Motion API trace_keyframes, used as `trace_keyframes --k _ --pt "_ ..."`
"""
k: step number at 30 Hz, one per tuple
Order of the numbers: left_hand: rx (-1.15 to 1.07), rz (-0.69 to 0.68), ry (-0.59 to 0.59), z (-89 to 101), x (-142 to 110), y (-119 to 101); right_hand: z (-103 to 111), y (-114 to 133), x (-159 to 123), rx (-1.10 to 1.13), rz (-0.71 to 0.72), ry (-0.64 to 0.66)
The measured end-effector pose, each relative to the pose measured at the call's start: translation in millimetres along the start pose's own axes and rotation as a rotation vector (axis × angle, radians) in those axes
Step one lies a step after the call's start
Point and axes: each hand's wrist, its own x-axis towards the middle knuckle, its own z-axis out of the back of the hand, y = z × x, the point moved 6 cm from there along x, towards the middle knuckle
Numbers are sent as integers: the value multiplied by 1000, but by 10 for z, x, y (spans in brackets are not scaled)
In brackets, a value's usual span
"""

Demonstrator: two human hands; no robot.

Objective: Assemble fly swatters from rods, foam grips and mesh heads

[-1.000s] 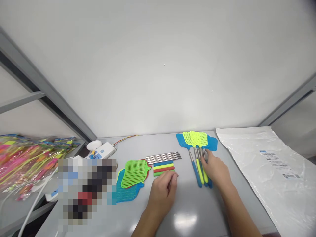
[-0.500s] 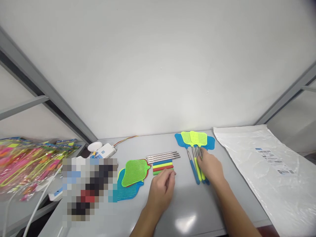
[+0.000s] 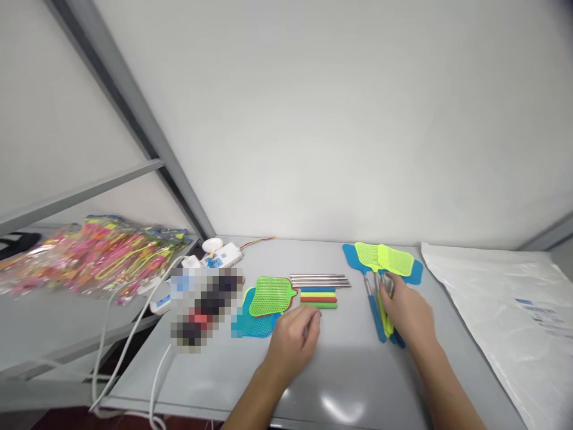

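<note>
My right hand is closed around the metal shaft of a fly swatter with a yellow-green head. It lies in a fanned group with another yellow-green head and blue-headed swatters. Their blue and yellow-green grips point toward me. My left hand rests curled on the table, with nothing visible in its fingers. Beside it are a loose green swatter head, with red showing beneath, and a blue head. Coloured handle grips and several metal rods lie just beyond that hand.
A white plastic mailer covers the right side of the grey table. At the left are a power strip, white cables and a pixelated dark item. Bagged colourful items lie on the neighbouring shelf.
The view has swung left, so the table items appear farther right. One yellow-green swatter has shifted right in my right hand. My left hand has moved left, nearer the loose swatter heads.
</note>
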Motion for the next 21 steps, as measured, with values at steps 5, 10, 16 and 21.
trace_keyframes --k 5,10,16,21 --pt "136 50 -80 367 -272 287 -42 603 -107 -34 332 23" --pt "246 120 -128 559 -418 383 -246 1286 25 -63 634 108" --pt "264 68 -46 427 -391 243 -434 1713 292 -54 800 249" --pt "263 43 -14 359 -397 243 -495 1870 313 -45 869 264"
